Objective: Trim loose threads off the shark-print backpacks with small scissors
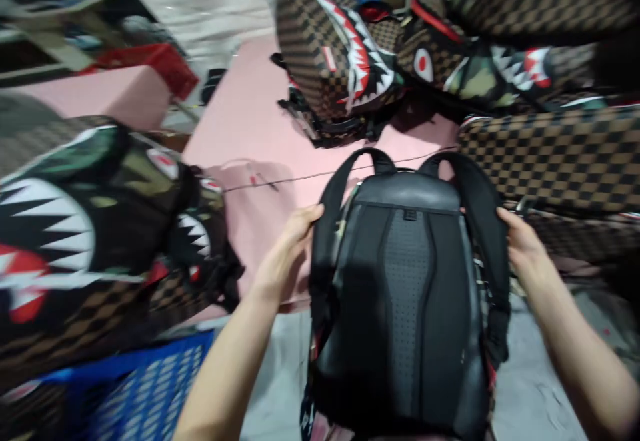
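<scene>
A black backpack [405, 294] stands upright in front of me, its padded back panel and two shoulder straps facing me. My left hand [297, 231] grips the left shoulder strap near its upper part, thumb on the outer edge. On the other side my right hand [523, 241] is closed on the right strap at about the same height. Most fingers of both hands are hidden behind the straps. The front of the backpack is turned away, with only bits of patterned fabric showing along its sides.
Checkered bags with shark-mouth prints [345, 54] crowd the far side of the pink table [255, 108]. More camouflage shark bags [100, 214] are piled at left. A blue crate [155, 381] sits at lower left, and a red bin [150, 68] farther back. A dark cord crosses the table.
</scene>
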The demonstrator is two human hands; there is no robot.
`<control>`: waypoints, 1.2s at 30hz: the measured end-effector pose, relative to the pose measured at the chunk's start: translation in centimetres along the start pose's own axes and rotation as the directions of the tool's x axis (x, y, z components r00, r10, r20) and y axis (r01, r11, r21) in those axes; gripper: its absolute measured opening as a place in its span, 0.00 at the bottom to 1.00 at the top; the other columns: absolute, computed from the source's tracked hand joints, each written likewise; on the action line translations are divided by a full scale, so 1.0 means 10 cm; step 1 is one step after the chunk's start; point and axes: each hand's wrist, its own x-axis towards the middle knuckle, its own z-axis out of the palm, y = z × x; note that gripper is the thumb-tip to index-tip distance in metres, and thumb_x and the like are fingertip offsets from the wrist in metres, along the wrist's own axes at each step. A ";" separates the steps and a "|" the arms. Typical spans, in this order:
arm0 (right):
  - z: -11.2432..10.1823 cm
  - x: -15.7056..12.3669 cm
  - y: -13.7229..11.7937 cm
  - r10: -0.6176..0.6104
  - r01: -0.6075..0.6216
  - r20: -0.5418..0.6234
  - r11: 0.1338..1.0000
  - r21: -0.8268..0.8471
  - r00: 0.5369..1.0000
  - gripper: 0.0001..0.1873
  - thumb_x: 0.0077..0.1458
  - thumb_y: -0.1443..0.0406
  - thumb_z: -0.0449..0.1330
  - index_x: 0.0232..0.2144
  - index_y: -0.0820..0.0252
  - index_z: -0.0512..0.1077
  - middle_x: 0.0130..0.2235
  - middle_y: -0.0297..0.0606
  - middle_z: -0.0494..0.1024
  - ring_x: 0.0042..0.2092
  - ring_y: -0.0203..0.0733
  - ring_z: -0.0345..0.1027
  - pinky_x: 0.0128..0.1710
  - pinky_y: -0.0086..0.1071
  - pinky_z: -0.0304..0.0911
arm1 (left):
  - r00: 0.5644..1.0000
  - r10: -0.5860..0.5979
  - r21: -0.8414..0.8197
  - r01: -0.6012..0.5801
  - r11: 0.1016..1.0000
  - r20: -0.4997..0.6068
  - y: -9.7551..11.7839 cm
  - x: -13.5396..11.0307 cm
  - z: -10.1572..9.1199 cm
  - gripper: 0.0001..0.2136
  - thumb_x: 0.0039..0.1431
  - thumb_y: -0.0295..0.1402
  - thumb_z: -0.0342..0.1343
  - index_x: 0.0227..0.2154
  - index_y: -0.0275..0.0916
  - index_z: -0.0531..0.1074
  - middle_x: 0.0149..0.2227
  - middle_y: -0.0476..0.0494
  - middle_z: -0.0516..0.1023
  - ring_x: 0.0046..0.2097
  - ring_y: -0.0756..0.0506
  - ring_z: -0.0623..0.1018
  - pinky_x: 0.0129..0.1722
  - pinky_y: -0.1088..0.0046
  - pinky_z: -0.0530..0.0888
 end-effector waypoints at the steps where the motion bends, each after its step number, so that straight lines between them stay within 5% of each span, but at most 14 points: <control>1: 0.00 -0.03 -0.01 -0.152 0.150 -0.026 0.986 -0.065 0.988 0.19 0.48 0.57 0.56 0.39 0.60 0.75 0.35 0.43 0.79 0.35 0.47 0.73 0.36 0.41 0.69 | 0.997 0.038 0.065 -0.033 0.997 -0.065 0.03 0.00 0.03 0.19 0.57 0.36 0.52 0.50 0.35 0.66 0.51 0.36 0.70 0.53 0.39 0.70 0.54 0.55 0.65; 2: -0.01 -0.06 -0.01 -0.330 0.314 -0.073 0.934 -0.172 0.941 0.19 0.46 0.59 0.58 0.41 0.60 0.74 0.36 0.42 0.78 0.38 0.47 0.73 0.37 0.40 0.68 | 0.987 0.101 0.141 -0.083 0.987 -0.128 0.07 -0.01 0.09 0.20 0.57 0.35 0.52 0.52 0.35 0.65 0.52 0.35 0.69 0.54 0.37 0.68 0.55 0.53 0.63; 4: -0.03 -0.15 0.02 -0.666 0.522 -0.127 0.675 -0.521 0.735 0.21 0.46 0.64 0.58 0.45 0.58 0.72 0.42 0.41 0.76 0.43 0.46 0.71 0.41 0.37 0.67 | 0.910 0.405 0.410 -0.337 0.848 -0.091 0.21 -0.04 0.31 0.19 0.59 0.32 0.50 0.53 0.38 0.63 0.54 0.36 0.67 0.56 0.38 0.65 0.56 0.55 0.60; 6: -0.04 -0.27 0.10 -0.837 0.460 0.013 0.288 -0.840 0.547 0.20 0.48 0.69 0.55 0.46 0.55 0.72 0.46 0.40 0.73 0.43 0.44 0.70 0.39 0.33 0.66 | 0.744 0.618 0.541 -0.639 0.547 0.253 0.38 -0.06 0.62 0.16 0.61 0.30 0.47 0.52 0.42 0.65 0.52 0.40 0.69 0.55 0.41 0.66 0.54 0.60 0.62; 7: -0.05 -0.32 0.15 -0.843 0.404 0.145 0.091 -0.910 0.518 0.20 0.49 0.71 0.54 0.45 0.54 0.73 0.45 0.40 0.73 0.42 0.43 0.70 0.37 0.32 0.65 | 0.657 0.599 0.496 -0.748 0.442 0.458 0.47 -0.05 0.79 0.15 0.62 0.30 0.46 0.51 0.43 0.65 0.51 0.42 0.70 0.54 0.43 0.67 0.52 0.63 0.64; 8: -0.06 -0.38 0.20 -0.800 0.381 0.290 -0.084 -0.921 0.525 0.20 0.51 0.72 0.52 0.44 0.54 0.73 0.45 0.40 0.74 0.40 0.42 0.71 0.35 0.31 0.64 | 0.635 0.552 0.491 -0.771 0.406 0.541 0.55 -0.01 0.95 0.15 0.63 0.31 0.46 0.51 0.41 0.65 0.49 0.41 0.71 0.52 0.43 0.68 0.50 0.64 0.66; 11: -0.04 -0.50 0.28 -0.582 0.380 0.524 -0.361 -0.852 0.622 0.22 0.54 0.74 0.49 0.48 0.55 0.70 0.42 0.41 0.76 0.36 0.42 0.71 0.31 0.31 0.62 | 0.755 0.346 0.600 -0.653 0.462 0.556 0.71 0.23 1.28 0.16 0.58 0.40 0.53 0.46 0.35 0.68 0.42 0.39 0.73 0.45 0.40 0.70 0.43 0.64 0.68; 13: 0.05 -0.55 0.22 -0.514 0.300 0.445 -0.343 -0.890 0.734 0.24 0.53 0.74 0.49 0.52 0.57 0.66 0.38 0.42 0.77 0.32 0.44 0.71 0.28 0.33 0.62 | 0.751 0.213 0.565 -0.624 0.541 0.625 0.76 0.37 1.34 0.16 0.54 0.43 0.57 0.39 0.36 0.70 0.38 0.41 0.73 0.42 0.41 0.71 0.41 0.66 0.68; 15: 0.23 -0.55 0.11 -0.533 0.259 0.351 -0.242 -0.935 0.770 0.27 0.52 0.73 0.49 0.55 0.60 0.62 0.37 0.43 0.77 0.32 0.46 0.71 0.28 0.34 0.62 | 0.715 0.177 0.481 -0.610 0.629 0.676 0.77 0.39 1.33 0.14 0.52 0.43 0.59 0.36 0.38 0.70 0.36 0.44 0.72 0.40 0.43 0.71 0.39 0.68 0.67; 17: 0.46 -0.50 0.00 -0.578 0.382 0.420 -0.194 -0.904 0.700 0.26 0.52 0.74 0.49 0.55 0.62 0.61 0.44 0.45 0.75 0.41 0.47 0.69 0.35 0.35 0.63 | 0.720 0.266 0.421 -0.620 0.662 0.641 0.72 0.27 1.30 0.13 0.52 0.41 0.60 0.35 0.38 0.69 0.36 0.46 0.71 0.40 0.45 0.71 0.39 0.69 0.66; 21: 0.81 -0.33 0.00 -0.501 0.645 0.688 -0.295 -0.705 0.524 0.15 0.55 0.75 0.48 0.42 0.63 0.69 0.41 0.45 0.72 0.44 0.47 0.62 0.42 0.36 0.60 | 0.697 0.518 0.436 -0.716 0.545 0.496 0.48 -0.13 1.26 0.04 0.59 0.32 0.52 0.32 0.37 0.68 0.33 0.45 0.70 0.36 0.46 0.68 0.37 0.68 0.64; 28: 0.67 -0.50 0.42 -0.328 0.795 0.866 -0.365 -0.485 0.377 0.15 0.55 0.78 0.45 0.36 0.62 0.69 0.38 0.43 0.70 0.39 0.44 0.58 0.42 0.37 0.57 | 0.560 0.620 0.389 -0.828 0.403 0.549 0.14 -0.59 1.08 0.10 0.63 0.25 0.41 0.38 0.38 0.68 0.26 0.49 0.66 0.31 0.48 0.65 0.32 0.70 0.63; 31: 0.62 -0.64 0.61 -0.334 0.817 0.880 -0.360 -0.450 0.337 0.16 0.57 0.77 0.44 0.38 0.62 0.70 0.39 0.45 0.70 0.40 0.45 0.59 0.42 0.39 0.58 | 0.526 0.609 0.362 -0.850 0.382 0.594 0.07 -0.76 0.99 0.12 0.64 0.25 0.39 0.42 0.37 0.67 0.28 0.49 0.69 0.34 0.49 0.67 0.35 0.71 0.66; 36: 0.62 -0.77 0.83 -0.346 0.797 0.867 -0.370 -0.477 0.358 0.18 0.56 0.78 0.44 0.40 0.63 0.70 0.39 0.46 0.70 0.41 0.46 0.59 0.42 0.40 0.60 | 0.538 0.547 0.349 -0.839 0.417 0.641 -0.03 -0.99 0.97 0.15 0.61 0.23 0.41 0.49 0.35 0.63 0.38 0.44 0.72 0.42 0.46 0.69 0.46 0.67 0.67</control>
